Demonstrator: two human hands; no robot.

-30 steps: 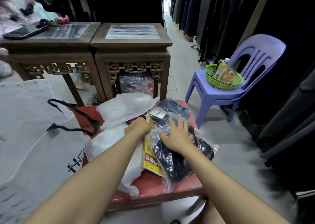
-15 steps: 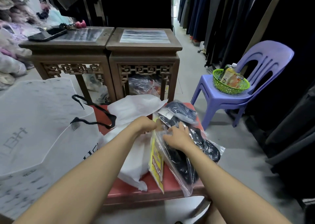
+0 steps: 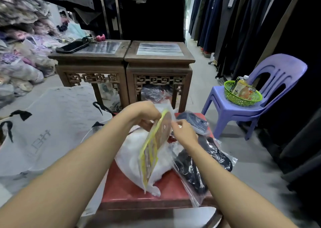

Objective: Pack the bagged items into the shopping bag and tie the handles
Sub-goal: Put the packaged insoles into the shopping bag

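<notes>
Room to move: we see bare grey floor running back between the two dark carved wooden side tables and the rack of hanging dark garments; the lilac plastic chair with the green mesh basket stands well apart on the right.
Edges: the red-topped low stool has its near edge close to us; the clear bag of dark clothing overhangs its right front corner.
Shopping bag: the large white shopping bag with black handles lies on the left, just beside the stool, its mouth facing the stool.
Hard to make out: we cannot read the bag's print; whatever sits under the right table is blurred; the far end of the stool is hidden behind our hands.
Left hand: our left hand is closed on the top edge of the yellow-bordered flat plastic packet, which it holds upright and tilted above the white plastic-wrapped bundle.
Right hand: our right hand pinches clear film at the packet's upper right, its fingers narrowly together.
</notes>
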